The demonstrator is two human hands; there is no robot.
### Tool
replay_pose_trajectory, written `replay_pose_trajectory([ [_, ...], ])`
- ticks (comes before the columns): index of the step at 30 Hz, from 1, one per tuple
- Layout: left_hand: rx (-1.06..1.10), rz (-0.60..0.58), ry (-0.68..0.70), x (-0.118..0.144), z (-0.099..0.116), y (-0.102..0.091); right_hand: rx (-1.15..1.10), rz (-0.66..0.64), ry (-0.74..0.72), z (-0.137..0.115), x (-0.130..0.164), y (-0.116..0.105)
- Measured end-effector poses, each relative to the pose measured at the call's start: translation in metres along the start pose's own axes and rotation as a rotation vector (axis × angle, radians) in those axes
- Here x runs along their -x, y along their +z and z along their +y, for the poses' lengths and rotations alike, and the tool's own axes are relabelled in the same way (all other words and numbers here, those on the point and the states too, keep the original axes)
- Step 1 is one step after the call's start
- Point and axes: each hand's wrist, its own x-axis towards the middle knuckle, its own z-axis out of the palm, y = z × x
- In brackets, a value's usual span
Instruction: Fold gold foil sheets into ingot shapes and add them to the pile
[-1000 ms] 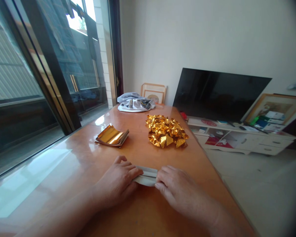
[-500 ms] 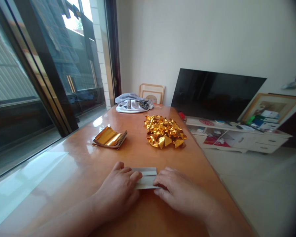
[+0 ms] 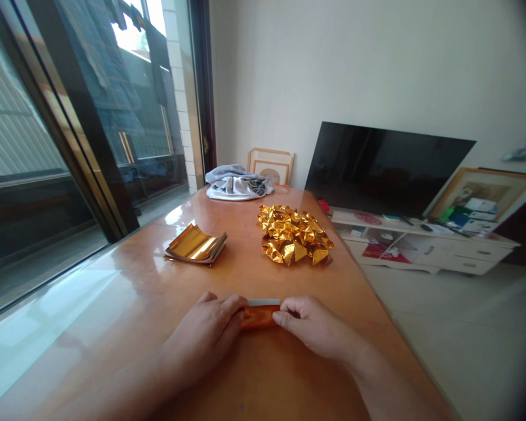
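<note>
The folded foil paper [image 3: 260, 317] lies low over the near part of the worktop [image 3: 333, 280], its metallic face showing below a pale strip along the far edge. The left hand [image 3: 217, 324] grips its left end and the right hand [image 3: 309, 324] pinches the right end, fingers closed narrowly on it. It should be very light, thin and crease-prone, somewhat slick, easily torn; the two short ends seem the best hold.

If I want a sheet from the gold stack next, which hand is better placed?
Probably the left: the gold stack lies ahead of the left hand, on its side. The right hand is farther from it. Both hands are on the paper.
</note>
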Motion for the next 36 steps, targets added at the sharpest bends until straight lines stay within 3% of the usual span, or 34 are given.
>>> replay_pose_trajectory([
  [6,-0.002,0.079,0.009,-0.003,-0.009,0.015,0.180,0.244,0.067,0.000,-0.002,0.008],
  [10,-0.014,0.075,0.019,-0.006,-0.010,0.016,0.407,0.419,-0.141,-0.023,0.009,0.007],
  [13,-0.026,0.064,0.027,-0.008,-0.008,0.016,0.506,0.343,-0.291,-0.040,0.021,0.014],
  [16,-0.035,0.048,0.015,-0.008,-0.007,0.016,0.559,0.246,-0.351,-0.046,0.032,0.027],
  [24,-0.064,0.038,0.026,-0.011,-0.007,0.012,0.650,0.056,-0.128,-0.044,0.036,0.048],
  [36,-0.009,-0.013,0.079,-0.010,-0.010,0.009,0.675,0.039,-0.082,-0.042,0.033,0.046],
])
